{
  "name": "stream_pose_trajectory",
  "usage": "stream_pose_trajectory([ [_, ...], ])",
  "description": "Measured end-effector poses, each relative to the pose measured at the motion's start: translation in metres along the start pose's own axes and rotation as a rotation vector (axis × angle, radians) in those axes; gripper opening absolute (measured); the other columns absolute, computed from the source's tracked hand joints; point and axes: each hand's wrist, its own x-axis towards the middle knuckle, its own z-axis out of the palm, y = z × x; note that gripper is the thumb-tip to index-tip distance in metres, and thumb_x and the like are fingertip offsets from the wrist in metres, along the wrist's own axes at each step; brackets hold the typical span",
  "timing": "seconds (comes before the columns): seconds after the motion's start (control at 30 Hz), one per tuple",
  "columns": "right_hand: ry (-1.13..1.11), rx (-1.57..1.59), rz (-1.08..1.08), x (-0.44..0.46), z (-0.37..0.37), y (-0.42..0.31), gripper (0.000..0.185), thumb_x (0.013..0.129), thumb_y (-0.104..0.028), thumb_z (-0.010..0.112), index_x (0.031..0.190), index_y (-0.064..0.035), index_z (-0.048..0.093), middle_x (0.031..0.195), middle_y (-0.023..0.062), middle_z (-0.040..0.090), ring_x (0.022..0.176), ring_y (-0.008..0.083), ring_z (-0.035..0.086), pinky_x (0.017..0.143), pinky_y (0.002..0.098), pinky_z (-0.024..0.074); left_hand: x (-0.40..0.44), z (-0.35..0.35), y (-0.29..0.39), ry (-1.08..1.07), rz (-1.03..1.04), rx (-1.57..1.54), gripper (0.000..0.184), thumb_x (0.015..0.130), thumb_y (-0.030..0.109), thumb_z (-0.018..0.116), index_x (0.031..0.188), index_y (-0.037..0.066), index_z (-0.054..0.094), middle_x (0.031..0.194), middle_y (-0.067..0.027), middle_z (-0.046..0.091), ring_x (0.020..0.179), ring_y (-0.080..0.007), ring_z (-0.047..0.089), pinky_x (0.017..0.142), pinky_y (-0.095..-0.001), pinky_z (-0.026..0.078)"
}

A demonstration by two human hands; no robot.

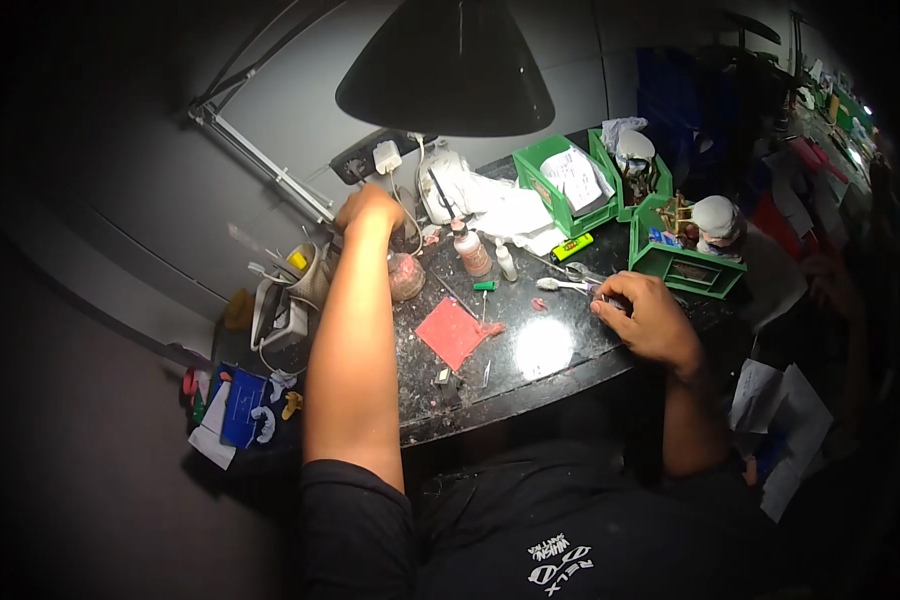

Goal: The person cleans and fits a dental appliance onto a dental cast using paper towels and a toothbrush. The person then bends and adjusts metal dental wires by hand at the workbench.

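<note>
My left hand (pixel 370 210) reaches to the back left of the dark bench, below the wall socket and beside the lamp arm. Its fingers bend downward and are mostly hidden. A round jar with pinkish contents (pixel 406 276) stands just right of that forearm. My right hand (pixel 650 318) is over the bench's right side with its fingers curled in; what they hold, if anything, cannot be made out. A toothbrush (pixel 562 286) lies with its bristles pointing left, its handle running up to those fingers. Between the hands are a pink bottle (pixel 473 254), a small white bottle (pixel 506 262) and a red sheet (pixel 452 333).
Green bins (pixel 692 272) holding dental models and papers line the back right. A yellow-green lighter (pixel 572 247) lies before them. A black lamp shade (pixel 445 75) hangs overhead. A white charger (pixel 387 155) is in the socket. A blue card (pixel 243 407) lies at left.
</note>
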Motion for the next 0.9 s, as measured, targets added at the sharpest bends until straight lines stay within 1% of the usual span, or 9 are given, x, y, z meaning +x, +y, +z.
stream_pose_trajectory([
  [0.13, -0.002, 0.023, -0.031, -0.009, -0.004, 0.004, 0.019, 0.087, -0.017, 0.072, 0.092, 0.0020, 0.070, 0.085, 0.0198, 0.066, 0.078, 0.0344, 0.066, 0.071, 0.0402, 0.0500, 0.061, 0.044, -0.002, -0.126, -0.001, -0.073, 0.050, 0.078, 0.014, 0.068, 0.127, 0.003, 0.068, 0.137, -0.0183, 0.064, 0.130, -0.0305, 0.060, 0.103, -0.0417, 0.052],
  [0.33, -0.014, 0.039, -0.038, -0.012, -0.001, 0.005, 0.018, 0.088, -0.015, 0.071, 0.092, 0.0027, 0.069, 0.087, 0.0195, 0.067, 0.081, 0.0359, 0.066, 0.075, 0.0429, 0.0516, 0.057, 0.053, 0.011, -0.116, 0.000, -0.085, 0.050, 0.078, 0.010, 0.069, 0.127, 0.001, 0.067, 0.137, -0.0188, 0.064, 0.130, -0.0316, 0.060, 0.104, -0.0415, 0.051],
  [0.43, -0.020, -0.017, -0.094, -0.011, 0.004, 0.004, 0.016, 0.088, -0.014, 0.070, 0.093, 0.0020, 0.069, 0.088, 0.0192, 0.066, 0.085, 0.0376, 0.064, 0.079, 0.0439, 0.0511, 0.077, 0.066, 0.004, -0.110, 0.083, 0.004, 0.046, 0.080, 0.006, 0.064, 0.126, -0.001, 0.067, 0.136, -0.0191, 0.064, 0.118, -0.0326, 0.068, 0.093, -0.0421, 0.058],
  [0.5, -0.026, -0.017, -0.115, -0.011, 0.012, 0.010, 0.015, 0.088, -0.013, 0.070, 0.094, 0.0012, 0.069, 0.090, 0.0187, 0.065, 0.091, 0.0382, 0.063, 0.084, 0.0448, 0.0502, 0.076, 0.062, 0.004, -0.180, -0.047, -0.293, 0.040, 0.082, 0.002, 0.059, 0.121, -0.005, 0.067, 0.125, -0.0221, 0.068, 0.096, -0.0365, 0.074, 0.069, -0.0458, 0.062],
  [0.53, -0.028, -0.037, -0.131, -0.011, 0.016, 0.011, 0.015, 0.088, -0.013, 0.070, 0.094, 0.0009, 0.070, 0.091, 0.0182, 0.065, 0.093, 0.0378, 0.063, 0.085, 0.0448, 0.0501, 0.076, 0.060, 0.003, -0.197, -0.099, -0.444, 0.032, 0.084, 0.001, 0.056, 0.112, -0.008, 0.067, 0.109, -0.0243, 0.069, 0.076, -0.0374, 0.071, 0.048, -0.0453, 0.058],
  [0.63, -0.046, -0.069, -0.142, -0.012, 0.023, 0.011, 0.014, 0.088, -0.013, 0.070, 0.095, -0.0006, 0.070, 0.094, 0.0168, 0.065, 0.096, 0.0371, 0.062, 0.087, 0.0453, 0.0499, 0.093, 0.058, -0.011, -0.137, -0.073, -0.651, 0.026, 0.084, 0.001, 0.055, 0.104, -0.010, 0.066, 0.099, -0.0239, 0.067, 0.071, -0.0386, 0.070, 0.043, -0.0465, 0.057],
  [0.77, -0.029, -0.161, -0.107, -0.010, 0.034, 0.012, 0.013, 0.087, -0.014, 0.072, 0.093, -0.0030, 0.072, 0.094, 0.0151, 0.065, 0.097, 0.0355, 0.062, 0.089, 0.0446, 0.0497, 0.060, 0.029, -0.017, 0.028, -0.079, -0.855, 0.019, 0.082, 0.000, 0.055, 0.094, -0.011, 0.065, 0.090, -0.0232, 0.068, 0.067, -0.0386, 0.071, 0.044, -0.0424, 0.059],
  [0.83, 0.045, -0.242, -0.147, -0.008, 0.039, 0.014, 0.013, 0.084, -0.011, 0.074, 0.092, -0.0006, 0.071, 0.093, 0.0153, 0.065, 0.093, 0.0357, 0.062, 0.086, 0.0443, 0.0494, 0.036, 0.022, -0.022, 0.063, -0.099, -0.876, 0.020, 0.084, 0.004, 0.059, 0.093, -0.012, 0.067, 0.088, -0.0263, 0.070, 0.072, -0.0408, 0.073, 0.055, -0.0448, 0.061],
  [0.9, 0.049, -0.247, -0.134, -0.006, 0.043, 0.015, 0.013, 0.084, -0.010, 0.075, 0.092, -0.0012, 0.072, 0.093, 0.0150, 0.064, 0.094, 0.0354, 0.061, 0.087, 0.0441, 0.0491, -0.007, 0.018, -0.024, 0.378, -0.063, -0.791, 0.023, 0.086, 0.009, 0.064, 0.094, -0.012, 0.069, 0.090, -0.0299, 0.071, 0.080, -0.0427, 0.074, 0.069, -0.0464, 0.061],
])
